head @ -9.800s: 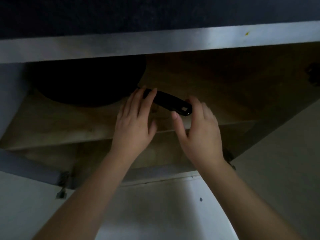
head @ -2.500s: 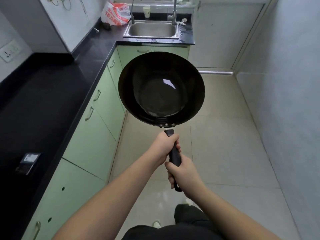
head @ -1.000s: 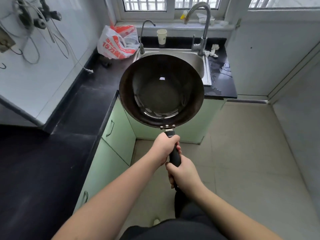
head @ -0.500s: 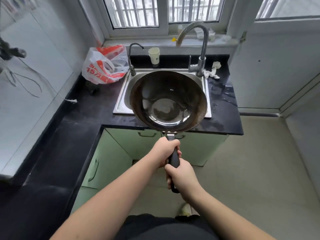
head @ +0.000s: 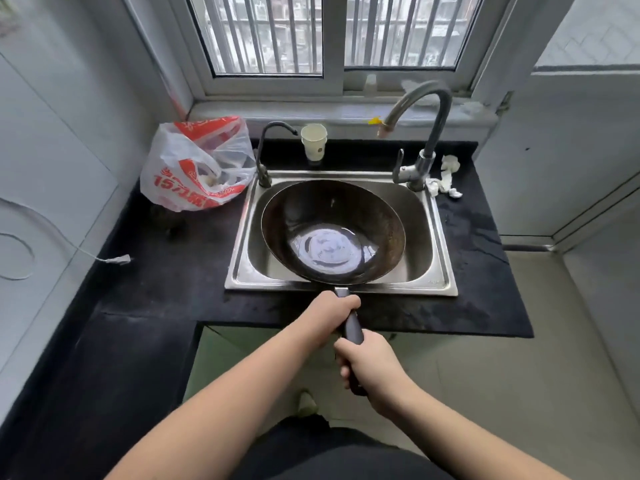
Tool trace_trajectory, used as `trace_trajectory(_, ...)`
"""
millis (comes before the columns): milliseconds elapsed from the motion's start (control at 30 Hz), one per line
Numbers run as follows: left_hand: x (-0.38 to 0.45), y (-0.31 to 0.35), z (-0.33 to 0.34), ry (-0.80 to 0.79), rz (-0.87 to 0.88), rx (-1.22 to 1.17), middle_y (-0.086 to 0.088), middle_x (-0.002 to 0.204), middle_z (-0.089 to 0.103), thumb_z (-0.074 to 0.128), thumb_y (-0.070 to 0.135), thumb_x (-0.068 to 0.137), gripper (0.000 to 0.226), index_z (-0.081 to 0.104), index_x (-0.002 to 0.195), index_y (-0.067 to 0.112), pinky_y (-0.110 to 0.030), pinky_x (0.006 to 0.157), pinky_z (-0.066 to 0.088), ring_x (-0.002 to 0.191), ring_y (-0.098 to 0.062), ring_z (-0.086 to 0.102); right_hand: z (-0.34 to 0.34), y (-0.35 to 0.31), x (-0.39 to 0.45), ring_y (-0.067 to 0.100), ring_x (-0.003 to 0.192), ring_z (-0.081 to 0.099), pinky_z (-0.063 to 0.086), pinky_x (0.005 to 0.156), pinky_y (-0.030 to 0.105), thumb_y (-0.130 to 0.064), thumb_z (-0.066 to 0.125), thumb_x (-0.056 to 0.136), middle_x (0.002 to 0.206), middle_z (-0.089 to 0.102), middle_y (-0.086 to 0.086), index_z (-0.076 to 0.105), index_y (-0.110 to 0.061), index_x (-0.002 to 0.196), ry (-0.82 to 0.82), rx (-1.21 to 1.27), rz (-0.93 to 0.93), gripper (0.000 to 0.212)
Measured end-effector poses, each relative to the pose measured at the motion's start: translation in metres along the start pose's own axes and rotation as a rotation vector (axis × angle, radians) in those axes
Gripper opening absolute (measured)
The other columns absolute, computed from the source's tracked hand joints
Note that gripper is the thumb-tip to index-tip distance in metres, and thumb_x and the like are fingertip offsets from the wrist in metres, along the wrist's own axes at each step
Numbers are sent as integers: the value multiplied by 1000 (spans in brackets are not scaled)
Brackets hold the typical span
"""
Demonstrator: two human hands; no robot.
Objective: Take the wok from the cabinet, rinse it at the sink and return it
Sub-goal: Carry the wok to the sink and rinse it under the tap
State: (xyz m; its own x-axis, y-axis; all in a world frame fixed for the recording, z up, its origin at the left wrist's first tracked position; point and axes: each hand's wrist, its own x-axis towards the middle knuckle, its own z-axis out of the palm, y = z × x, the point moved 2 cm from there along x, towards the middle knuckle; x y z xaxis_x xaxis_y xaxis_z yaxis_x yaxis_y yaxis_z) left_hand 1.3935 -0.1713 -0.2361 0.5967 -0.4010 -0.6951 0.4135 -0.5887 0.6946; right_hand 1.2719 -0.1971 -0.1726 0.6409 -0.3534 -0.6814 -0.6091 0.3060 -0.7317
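Wok [head: 332, 233] — that was what we carried, its dark bowl over the steel sink [head: 440, 237], the rim near us reaching the sink's front edge; whether the bottom touched the basin we could not tell. Its black handle [head: 353, 329] stuck out toward us over the black counter [head: 166, 271]. Our left hand [head: 334, 311] was wrapped around the handle close to the bowl, fingers curled tight on it. Our right hand [head: 372, 363] gripped the same handle farther back, near its end, so both hands held the wok together.

A tall curved tap [head: 427, 133] stood at the sink's far right corner, its spout ending above the far side of the wok. A smaller dark tap [head: 266, 150] stood at the far left corner. Between them, behind the sink, a paper cup [head: 314, 142] sat upright on the counter. A white and red plastic bag [head: 199, 164] slumped on the counter left of the sink — and some crumpled white paper [head: 446, 178] lay to the right of the tall tap. A barred window [head: 332, 32] ran above the sill. Pale green cabinet fronts [head: 214, 355] showed under the counter.
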Motion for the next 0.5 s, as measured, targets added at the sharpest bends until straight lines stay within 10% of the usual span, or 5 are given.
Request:
trace_trajectory(300,47,27,-11,-138,-48,200,-7,71,66,61,47,44,47,68,73,11,-30,63,46,64,-24,60,13,-23,54,11,37,46,40,40,22,-1,51,86,50,52,0,52,-6,75,97,108,72,12)
trace_trajectory(500,74,41,-8,-178,-49,340,-6,76,65,62,46,78,46,69,98,5,-16,44,43,57,-14,61,-3,-31,83,11,39,47,40,39,22,2,52,86,50,53,1,51,-8,69,87,113,102,19)
